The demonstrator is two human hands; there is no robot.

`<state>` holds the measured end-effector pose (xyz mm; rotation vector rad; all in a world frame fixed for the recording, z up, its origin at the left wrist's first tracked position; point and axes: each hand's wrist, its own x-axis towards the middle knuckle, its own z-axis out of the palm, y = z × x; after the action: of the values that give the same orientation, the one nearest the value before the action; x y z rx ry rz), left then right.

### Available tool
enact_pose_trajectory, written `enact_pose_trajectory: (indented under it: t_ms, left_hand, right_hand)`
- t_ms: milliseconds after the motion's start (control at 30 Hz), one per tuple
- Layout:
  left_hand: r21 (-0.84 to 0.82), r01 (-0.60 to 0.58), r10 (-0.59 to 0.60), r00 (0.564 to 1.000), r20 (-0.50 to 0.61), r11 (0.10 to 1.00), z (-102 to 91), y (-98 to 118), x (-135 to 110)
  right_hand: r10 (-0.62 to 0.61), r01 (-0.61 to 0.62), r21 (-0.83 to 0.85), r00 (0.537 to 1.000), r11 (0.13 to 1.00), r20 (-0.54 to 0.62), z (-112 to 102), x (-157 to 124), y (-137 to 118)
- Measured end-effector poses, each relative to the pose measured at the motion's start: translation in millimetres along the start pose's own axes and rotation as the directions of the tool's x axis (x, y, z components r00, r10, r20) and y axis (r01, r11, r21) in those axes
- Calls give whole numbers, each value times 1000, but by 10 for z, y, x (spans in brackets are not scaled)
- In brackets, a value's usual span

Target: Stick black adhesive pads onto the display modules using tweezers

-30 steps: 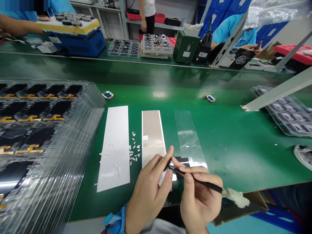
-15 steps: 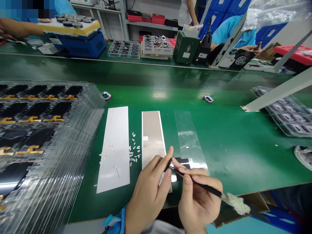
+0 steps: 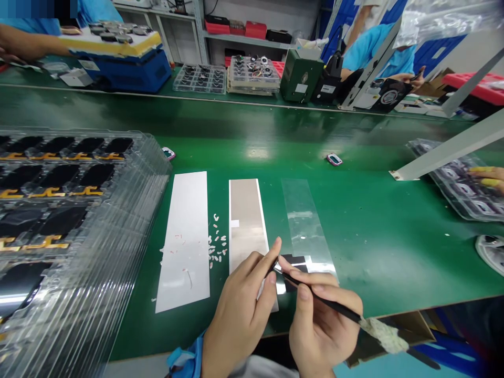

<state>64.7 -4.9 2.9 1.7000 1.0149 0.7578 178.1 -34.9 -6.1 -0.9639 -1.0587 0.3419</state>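
Observation:
My left hand (image 3: 246,302) is closed in a pinch, holding a small thin dark part (image 3: 271,269) between thumb and fingers; the fingers mostly cover it. My right hand (image 3: 325,320) grips slim black tweezers (image 3: 340,306) whose rear end carries a wrapping of pale, rough material (image 3: 385,334). The tweezers' tip meets or nearly meets the small part. Below the hands lies a beige strip sheet with white edges (image 3: 246,202). Beside it is a clear film strip (image 3: 301,210) with dark rectangles (image 3: 295,259) at its near end, partly hidden by my right hand.
Stacked clear trays (image 3: 134,210) of black screens with gold flex cables fill the left. A white sheet (image 3: 189,226) and small white scraps (image 3: 217,247) lie nearby. Small device cases (image 3: 334,159) sit farther back. At right, another person's hand (image 3: 490,177) reaches over a tray (image 3: 452,184).
Another person's hand with yellow-covered fingers has appeared over the right tray. My right hand and the tweezers have shifted slightly right. The standing person at the back has moved right.

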Motion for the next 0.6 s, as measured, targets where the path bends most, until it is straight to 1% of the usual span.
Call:
enact_pose_trajectory:
  t_ms: [233,467,600]
  left_hand:
    - [-2,-11,11,1000,-7,1000,-3,20,-12]
    - [-1,-11,11,1000,0,1000,-9,24,-18]
    - [7,-24,24,1000,-2,1000,-6,27,-10]
  right_hand:
    - [-15,14,26,999,1000,46,-9,4,-15]
    - [-14,14,-1,998,1000,67,-16,17,-4]
    - [-18,19,-13,998,1000,56,-23,22,-9]
